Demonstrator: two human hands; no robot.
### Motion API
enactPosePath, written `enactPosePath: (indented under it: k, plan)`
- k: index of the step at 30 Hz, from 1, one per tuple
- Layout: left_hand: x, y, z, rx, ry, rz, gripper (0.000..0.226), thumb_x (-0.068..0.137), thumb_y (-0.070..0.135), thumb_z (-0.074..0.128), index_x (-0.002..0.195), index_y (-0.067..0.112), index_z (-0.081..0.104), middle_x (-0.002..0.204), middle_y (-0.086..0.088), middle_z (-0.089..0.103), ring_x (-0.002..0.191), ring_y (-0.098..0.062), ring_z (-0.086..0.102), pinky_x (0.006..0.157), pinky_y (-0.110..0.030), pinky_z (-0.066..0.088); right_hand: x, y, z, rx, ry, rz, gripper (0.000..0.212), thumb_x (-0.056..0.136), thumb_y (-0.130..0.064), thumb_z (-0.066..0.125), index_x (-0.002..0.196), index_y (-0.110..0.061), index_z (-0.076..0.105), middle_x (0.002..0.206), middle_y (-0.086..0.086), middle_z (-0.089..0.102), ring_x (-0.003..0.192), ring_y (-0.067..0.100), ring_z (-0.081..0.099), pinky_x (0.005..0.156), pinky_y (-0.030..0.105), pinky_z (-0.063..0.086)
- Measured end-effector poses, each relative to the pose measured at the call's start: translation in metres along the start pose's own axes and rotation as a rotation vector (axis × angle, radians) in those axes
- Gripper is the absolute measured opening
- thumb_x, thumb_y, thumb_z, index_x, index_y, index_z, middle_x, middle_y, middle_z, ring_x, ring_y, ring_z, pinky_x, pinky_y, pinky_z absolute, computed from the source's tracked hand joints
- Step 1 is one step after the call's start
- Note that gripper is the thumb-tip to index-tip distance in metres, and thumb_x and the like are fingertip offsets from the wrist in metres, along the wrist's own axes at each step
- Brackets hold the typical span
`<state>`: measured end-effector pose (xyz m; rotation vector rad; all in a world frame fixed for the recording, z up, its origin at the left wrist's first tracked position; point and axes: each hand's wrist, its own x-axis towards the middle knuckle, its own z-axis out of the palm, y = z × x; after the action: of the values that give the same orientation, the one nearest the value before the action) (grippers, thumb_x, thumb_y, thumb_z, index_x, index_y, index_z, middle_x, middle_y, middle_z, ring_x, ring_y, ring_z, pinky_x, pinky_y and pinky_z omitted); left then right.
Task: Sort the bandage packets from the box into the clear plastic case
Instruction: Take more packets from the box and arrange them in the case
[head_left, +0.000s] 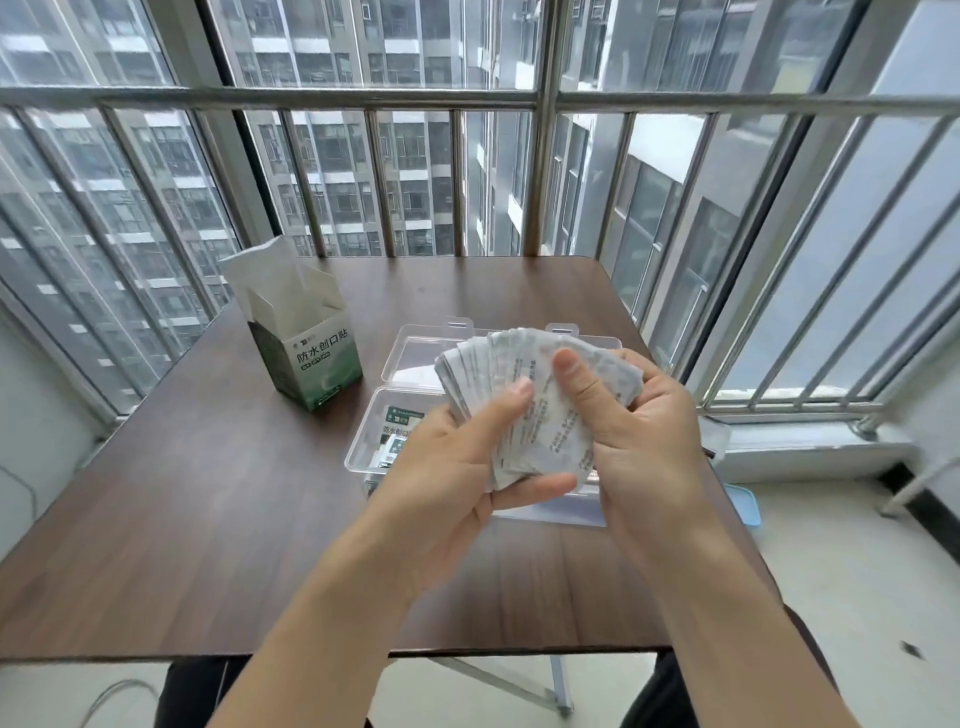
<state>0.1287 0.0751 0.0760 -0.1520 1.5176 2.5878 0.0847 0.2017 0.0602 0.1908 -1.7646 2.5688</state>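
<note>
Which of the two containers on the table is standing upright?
The green and white cardboard box, standing with its top flaps open at the table's left. The clear plastic case lies flat, lid swung back.

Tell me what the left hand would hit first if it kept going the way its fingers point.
The left hand grips the fanned bandage packets from below, fingers pointing right toward the right hand. Going straight on, it would probably meet the right hand's palm first; depth is unclear.

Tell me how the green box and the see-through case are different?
The green box stands upright and is cardboard you can't see through; the clear case lies flat and shows printed things inside. The box's flaps stick up; the case's lid lies folded back. Both are open on the table.
</note>
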Motion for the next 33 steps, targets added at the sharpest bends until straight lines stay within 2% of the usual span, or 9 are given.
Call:
enactPosePath:
  k: [2, 6, 11, 14, 19, 24, 28, 31, 33]
  plan:
    - [0.001, -0.001, 0.0, 0.018, 0.026, 0.021, 0.027, 0.088, 0.022, 0.064, 0.111, 0.009, 0.071, 0.104, -0.012, 0.077, 0.09, -0.025, 0.076, 0.057, -0.026, 0.061, 0.0, -0.001, 0.001, 0.004, -0.004, -0.004, 0.039, 0.081, -0.029, 0.076, 0.104, 0.002, 0.067, 0.095, 0.02, 0.074, 0.092, 0.038, 0.073, 0.083, 0.059, 0.058]
    - [0.002, -0.003, 0.001, 0.074, 0.064, 0.064, 0.03, 0.077, 0.021, 0.072, 0.104, 0.011, 0.075, 0.099, -0.009, 0.078, 0.085, -0.021, 0.076, 0.053, -0.022, 0.057, -0.003, -0.004, 0.002, 0.033, -0.113, 0.091, 0.043, 0.083, -0.03, 0.072, 0.11, 0.002, 0.067, 0.106, 0.027, 0.072, 0.099, 0.043, 0.071, 0.088, 0.061, 0.056]
    - [0.001, 0.001, 0.001, 0.021, 0.029, 0.042, 0.028, 0.089, 0.029, 0.064, 0.11, 0.012, 0.072, 0.104, -0.01, 0.077, 0.089, -0.025, 0.076, 0.058, -0.026, 0.061, -0.003, -0.001, 0.001, 0.011, -0.012, 0.022, 0.03, 0.088, -0.026, 0.071, 0.105, -0.002, 0.072, 0.103, 0.023, 0.074, 0.097, 0.04, 0.072, 0.085, 0.059, 0.058]
    - [0.001, 0.001, -0.001, 0.014, 0.032, 0.045, 0.024, 0.094, 0.023, 0.059, 0.112, 0.011, 0.071, 0.106, -0.011, 0.076, 0.092, -0.026, 0.075, 0.062, -0.028, 0.062, -0.001, 0.0, 0.003, 0.049, -0.002, 0.056, 0.034, 0.084, -0.032, 0.073, 0.105, -0.005, 0.072, 0.104, 0.023, 0.074, 0.098, 0.04, 0.072, 0.088, 0.059, 0.057]
    - [0.003, -0.003, -0.002, 0.03, 0.093, 0.068, 0.024, 0.084, 0.017, 0.07, 0.106, 0.009, 0.074, 0.101, -0.013, 0.077, 0.087, -0.024, 0.076, 0.056, -0.023, 0.059, -0.002, -0.002, 0.009, 0.02, -0.059, 0.095, 0.049, 0.083, -0.035, 0.071, 0.113, 0.003, 0.065, 0.103, 0.022, 0.075, 0.095, 0.036, 0.074, 0.078, 0.043, 0.062]
    - [0.005, -0.005, -0.003, 0.033, 0.144, 0.114, 0.016, 0.091, 0.014, 0.066, 0.104, 0.012, 0.074, 0.1, -0.009, 0.078, 0.089, -0.022, 0.075, 0.057, -0.022, 0.059, -0.001, 0.0, 0.008, 0.028, -0.028, 0.041, 0.049, 0.083, -0.042, 0.068, 0.108, 0.001, 0.066, 0.104, 0.023, 0.073, 0.098, 0.041, 0.072, 0.085, 0.051, 0.059]
    - [0.008, 0.006, -0.017, 0.077, 0.227, 0.165, 0.013, 0.096, 0.011, 0.059, 0.102, 0.004, 0.068, 0.087, -0.013, 0.077, 0.077, -0.018, 0.075, 0.054, -0.022, 0.059, 0.004, -0.012, 0.002, -0.043, -0.078, 0.025, 0.034, 0.085, -0.041, 0.059, 0.106, -0.014, 0.058, 0.078, 0.01, 0.069, 0.069, 0.022, 0.072, 0.058, 0.035, 0.06]
    - [0.009, 0.02, -0.033, 0.115, 0.249, 0.187, 0.014, 0.098, 0.01, 0.057, 0.1, 0.001, 0.067, 0.077, -0.008, 0.074, 0.071, -0.015, 0.073, 0.051, -0.022, 0.058, 0.006, -0.025, 0.005, -0.086, -0.223, 0.109, 0.021, 0.092, -0.035, 0.055, 0.102, -0.016, 0.055, 0.071, 0.008, 0.07, 0.062, 0.016, 0.068, 0.058, 0.036, 0.06]
    - [0.01, 0.031, -0.044, 0.122, 0.248, 0.208, 0.017, 0.098, 0.011, 0.056, 0.105, 0.001, 0.068, 0.079, -0.008, 0.07, 0.071, -0.015, 0.071, 0.055, -0.022, 0.058, 0.012, -0.032, 0.013, -0.081, -0.302, 0.131, 0.014, 0.099, -0.026, 0.052, 0.096, -0.013, 0.052, 0.066, 0.008, 0.064, 0.052, 0.012, 0.06, 0.048, 0.028, 0.054]
